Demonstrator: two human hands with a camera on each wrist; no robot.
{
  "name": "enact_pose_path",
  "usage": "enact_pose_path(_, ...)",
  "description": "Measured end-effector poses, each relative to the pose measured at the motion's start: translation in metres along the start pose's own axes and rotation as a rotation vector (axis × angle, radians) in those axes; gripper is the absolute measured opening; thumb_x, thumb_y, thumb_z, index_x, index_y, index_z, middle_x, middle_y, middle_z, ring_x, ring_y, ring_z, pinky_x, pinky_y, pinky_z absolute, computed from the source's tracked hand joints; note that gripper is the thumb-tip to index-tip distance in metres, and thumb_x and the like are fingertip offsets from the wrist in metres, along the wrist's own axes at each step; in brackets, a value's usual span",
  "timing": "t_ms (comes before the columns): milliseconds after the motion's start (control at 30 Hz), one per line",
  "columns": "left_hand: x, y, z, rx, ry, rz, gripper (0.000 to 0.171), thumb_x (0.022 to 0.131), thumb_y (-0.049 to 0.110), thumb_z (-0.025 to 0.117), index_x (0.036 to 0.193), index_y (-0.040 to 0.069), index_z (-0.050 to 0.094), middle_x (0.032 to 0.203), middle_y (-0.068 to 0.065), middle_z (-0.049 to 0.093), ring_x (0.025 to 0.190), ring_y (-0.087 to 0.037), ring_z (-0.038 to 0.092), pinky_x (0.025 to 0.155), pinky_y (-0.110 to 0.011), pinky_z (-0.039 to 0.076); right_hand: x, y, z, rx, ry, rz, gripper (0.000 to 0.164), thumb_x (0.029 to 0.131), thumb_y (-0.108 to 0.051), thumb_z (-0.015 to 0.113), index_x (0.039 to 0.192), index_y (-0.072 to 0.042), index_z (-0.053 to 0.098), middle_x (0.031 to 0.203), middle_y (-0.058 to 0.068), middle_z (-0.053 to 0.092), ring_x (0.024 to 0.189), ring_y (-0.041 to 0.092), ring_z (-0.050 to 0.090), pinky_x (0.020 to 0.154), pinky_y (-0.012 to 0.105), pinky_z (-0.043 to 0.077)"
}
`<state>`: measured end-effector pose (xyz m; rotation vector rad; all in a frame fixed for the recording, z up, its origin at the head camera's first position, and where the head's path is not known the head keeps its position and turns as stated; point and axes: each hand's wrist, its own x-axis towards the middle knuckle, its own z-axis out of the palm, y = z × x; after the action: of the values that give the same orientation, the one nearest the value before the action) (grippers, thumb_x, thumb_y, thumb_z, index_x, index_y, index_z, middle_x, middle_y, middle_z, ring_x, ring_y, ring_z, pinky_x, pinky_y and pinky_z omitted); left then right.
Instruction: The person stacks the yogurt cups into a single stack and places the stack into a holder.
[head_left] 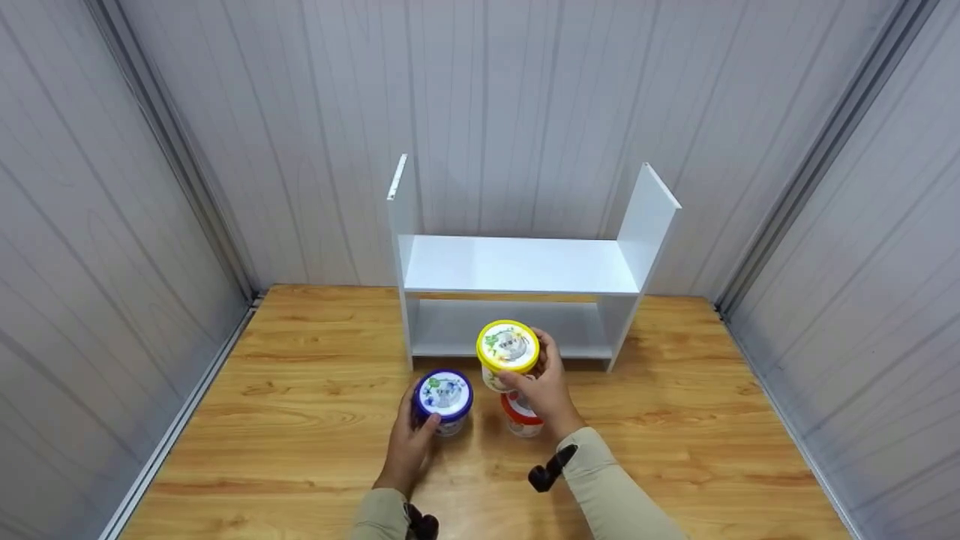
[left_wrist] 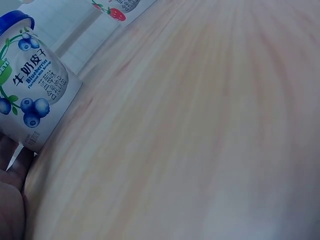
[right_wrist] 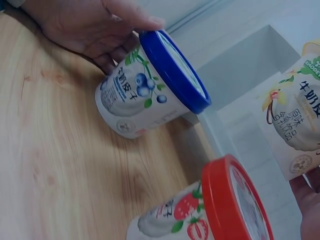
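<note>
My left hand point(head_left: 407, 447) grips a blue-lidded tub point(head_left: 445, 394), its thumb at the near side of the lid. Blueberries are printed on that tub point(right_wrist: 140, 92), which stands upright on the wooden table in the right wrist view. With fingers and thumb around its side, my right hand point(head_left: 551, 390) holds a yellow-lidded tub point(head_left: 508, 346) up in front of the shelf. Below it, a red-lidded tub point(head_left: 523, 426) with strawberries on its label stands on the table, partly hidden by the right hand and the raised tub.
A white two-level shelf point(head_left: 517, 266) with tall side panels stands at the back of the wooden table point(head_left: 300, 420). Pale panelled walls point(head_left: 480, 112) enclose the table behind and on both sides.
</note>
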<state>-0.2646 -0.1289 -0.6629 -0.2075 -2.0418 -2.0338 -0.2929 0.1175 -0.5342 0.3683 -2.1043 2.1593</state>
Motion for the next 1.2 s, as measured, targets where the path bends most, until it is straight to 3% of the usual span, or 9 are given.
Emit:
enact_pose_path(133,0.000,0.000,0.000,0.011,0.010,-0.034,0.076,0.096,0.007,0.068,0.158,-0.001,0.024,0.159,-0.028,0.030,0.146,-0.046,0.030,0.119,-0.057,0.027,0.005,0.014,0.005,0.009,0.008,0.017,0.091,0.080,-0.007,0.085,0.152,-0.009,0.030,0.140,0.015,0.055,0.124,0.029,0.053,0.110,0.045,0.043)
enact_pose_path(367,0.001,-0.001,0.000,0.009,0.009,-0.055,0.077,0.095,0.008,0.069,0.158,-0.001,0.025,0.159,-0.028,0.032,0.146,-0.044,0.031,0.120,-0.055,0.027,0.005,0.015,0.014,-0.021,-0.013,0.057,0.090,0.079,-0.019,0.088,0.150,-0.015,0.033,0.143,0.009,0.053,0.129,0.027,0.051,0.116,0.045,0.039)
enact_pose_path(533,0.002,0.000,0.000,0.009,0.005,-0.090,0.080,0.094,0.010,0.071,0.158,0.001,0.024,0.159,-0.026,0.032,0.146,-0.043,0.032,0.120,-0.053,0.028,0.006,0.014,0.021,-0.032,-0.033,0.080,0.092,0.078,-0.015,0.089,0.151,-0.014,0.032,0.146,0.010,0.051,0.133,0.027,0.049,0.117,0.045,0.038)
enact_pose_path(733,0.002,0.002,0.000,0.003,0.009,-0.102,0.082,0.094,0.011,0.072,0.158,0.001,0.024,0.159,-0.025,0.032,0.145,-0.042,0.034,0.119,-0.051,0.030,0.005,0.015,0.029,0.007,-0.065,0.039,0.096,0.077,-0.008,0.088,0.152,-0.010,0.029,0.146,0.013,0.049,0.132,0.028,0.049,0.113,0.041,0.041)
enact_pose_path(1033,0.000,0.004,0.001,0.012,0.001,-0.089,0.081,0.094,0.011,0.072,0.158,0.000,0.023,0.158,-0.027,0.033,0.144,-0.043,0.036,0.118,-0.052,0.032,0.003,0.018,0.042,0.086,-0.089,0.072,0.096,0.076,-0.012,0.090,0.151,-0.010,0.031,0.148,0.013,0.047,0.137,0.029,0.045,0.118,0.042,0.035)
enact_pose_path(1200,0.001,0.003,0.001,0.009,0.012,-0.110,0.083,0.093,0.014,0.074,0.159,0.002,0.025,0.159,-0.024,0.034,0.144,-0.041,0.036,0.118,-0.050,0.032,0.002,0.021,0.047,0.030,-0.089,0.087,0.095,0.077,-0.018,0.090,0.151,-0.011,0.031,0.148,0.011,0.049,0.138,0.028,0.045,0.119,0.044,0.035)
